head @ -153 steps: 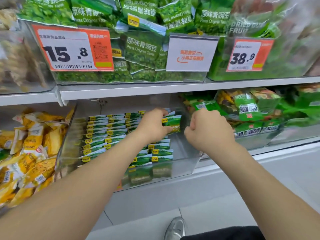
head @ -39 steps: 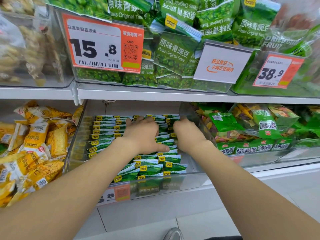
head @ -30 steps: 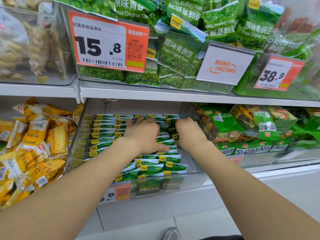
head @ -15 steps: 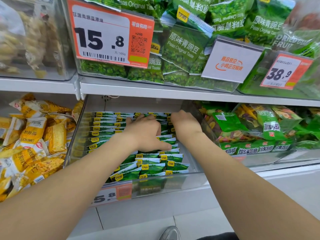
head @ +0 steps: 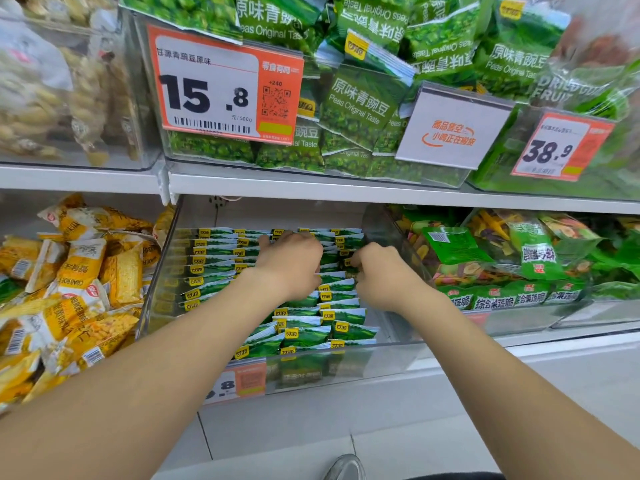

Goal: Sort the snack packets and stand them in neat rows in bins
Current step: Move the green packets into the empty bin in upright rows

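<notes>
Small green pea packets (head: 214, 258) stand in rows inside a clear plastic bin (head: 391, 358) on the lower shelf. My left hand (head: 291, 261) lies over the middle row, its fingers curled down among the packet tops, fingertips hidden. My right hand (head: 381, 271) is at the right-hand row near the bin's right wall, with fingers curled round a few packets. At the front of the bin, the packets (head: 311, 334) lean and lie less evenly than those behind.
Yellow snack packets (head: 79, 289) are heaped in the bin on the left. Mixed dried-fruit bags (head: 533, 251) fill the bin on the right. The upper shelf (head: 311, 188) holds larger green pea bags (head: 356, 109) behind price tags (head: 221, 88). My shoe (head: 346, 467) shows on the floor below.
My right hand has drawn slightly nearer and to the right along the right row, curling tighter. My left hand stays on the middle row.
</notes>
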A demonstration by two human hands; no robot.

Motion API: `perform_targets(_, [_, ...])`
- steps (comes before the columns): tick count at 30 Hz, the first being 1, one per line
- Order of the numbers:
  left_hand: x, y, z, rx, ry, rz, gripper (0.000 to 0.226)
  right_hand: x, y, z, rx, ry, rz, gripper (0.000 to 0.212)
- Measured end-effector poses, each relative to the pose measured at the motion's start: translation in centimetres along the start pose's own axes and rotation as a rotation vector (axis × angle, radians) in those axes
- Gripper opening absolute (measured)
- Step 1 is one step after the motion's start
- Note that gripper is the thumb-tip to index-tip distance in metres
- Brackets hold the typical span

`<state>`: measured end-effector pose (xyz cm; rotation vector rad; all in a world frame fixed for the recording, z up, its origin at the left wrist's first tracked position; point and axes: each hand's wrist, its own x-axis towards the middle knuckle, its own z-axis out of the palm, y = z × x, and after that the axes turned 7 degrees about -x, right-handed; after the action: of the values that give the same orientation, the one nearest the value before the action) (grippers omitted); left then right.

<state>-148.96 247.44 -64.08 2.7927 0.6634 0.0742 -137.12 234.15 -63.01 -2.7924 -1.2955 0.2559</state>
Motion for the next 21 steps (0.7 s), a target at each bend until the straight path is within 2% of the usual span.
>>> perform_targets(4, [0.4, 0.5, 0.3, 0.035, 0.069, -0.015, 0.015, -1.8, 0.1, -0.5, 0.176, -0.151, 0.042, 0.058])
perform_targets(12, [1.0, 0.2, 1.3, 0.137, 0.166, 0.03, 0.013, -3.7, 0.7, -2.5, 0.241, -0.478, -0.029, 0.117])
perform_targets(16, [0.6, -0.4, 0.4, -0.006, 0.124, 0.035, 0.017, -3.5, 0.7, -2.6, 0.338, -0.525, -0.03, 0.131])
perform_targets(19, [-0.1, -1.2, 0.2, -0.094, 0.14, 0.053, 0.008, -3.1, 0.7, -2.6, 0.316, -0.553, -0.068, 0.136])
perform_targets(21, [-0.8, -1.4, 0.2, -0.075, 0.162, 0.06, 0.014, -3.0, 0.4, -2.3, 0.273, -0.539, -0.095, 0.137])
